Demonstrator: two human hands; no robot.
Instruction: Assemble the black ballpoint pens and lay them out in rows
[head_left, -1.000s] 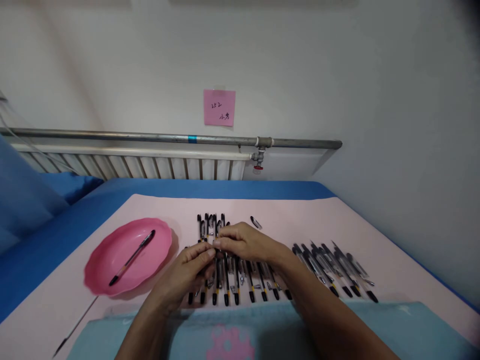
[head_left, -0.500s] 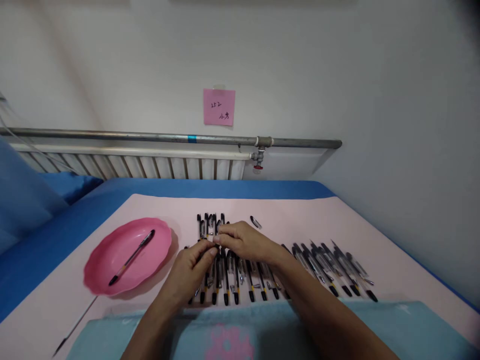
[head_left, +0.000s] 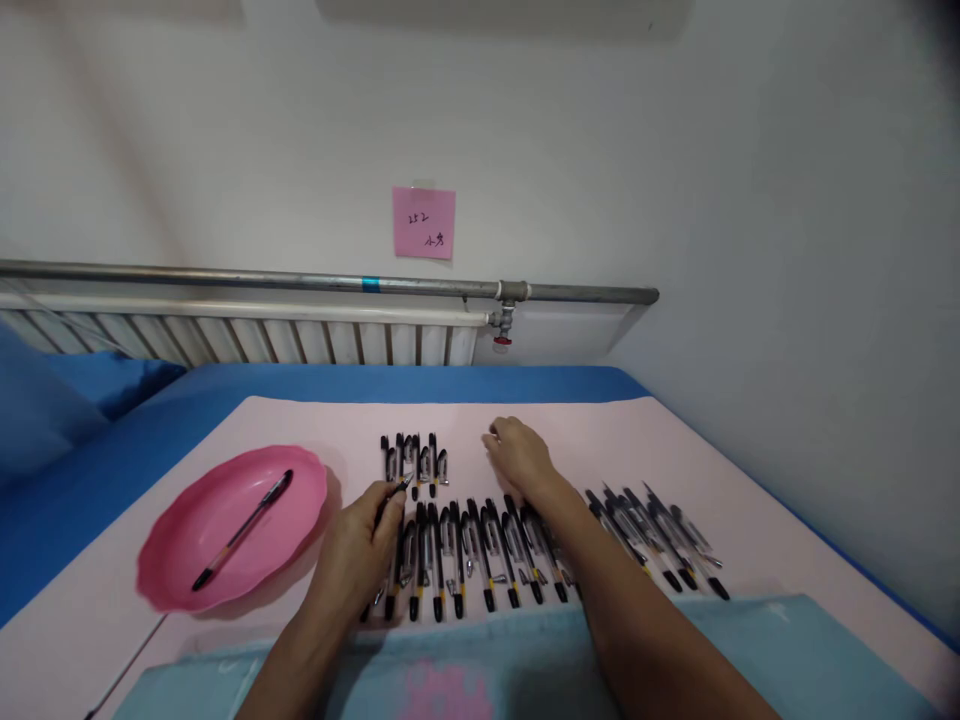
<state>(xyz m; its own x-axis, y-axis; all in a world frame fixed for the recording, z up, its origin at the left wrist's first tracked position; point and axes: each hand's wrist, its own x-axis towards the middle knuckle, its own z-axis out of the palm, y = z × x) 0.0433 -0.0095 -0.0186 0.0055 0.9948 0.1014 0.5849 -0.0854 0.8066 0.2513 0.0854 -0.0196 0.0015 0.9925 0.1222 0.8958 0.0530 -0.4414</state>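
Note:
My left hand [head_left: 360, 540] pinches a black pen [head_left: 403, 484], its bare metal tip pointing up and to the right. My right hand [head_left: 519, 455] is over the pink mat beyond the pens, its fingers bent together at the spot of a loose pen cap; the cap is mostly hidden by them. Below and between the hands lies a row of black-ended pens [head_left: 457, 560], with clear caps and small metal tips among them. A smaller group of pens and caps [head_left: 415, 460] lies just past my left fingertips.
At the left stands a pink scalloped bowl [head_left: 161, 560] with one capped pen [head_left: 244, 530] in it. More pens [head_left: 660, 535] lie at the right. A light blue cloth [head_left: 660, 660] covers the near edge. A radiator [head_left: 315, 340] and pipe run along the wall.
My hands, together over the pens before, have come apart. The right hand moved right to where the loose cap lay. The left hand keeps a pen, its tip now exposed. The view shifted slightly.

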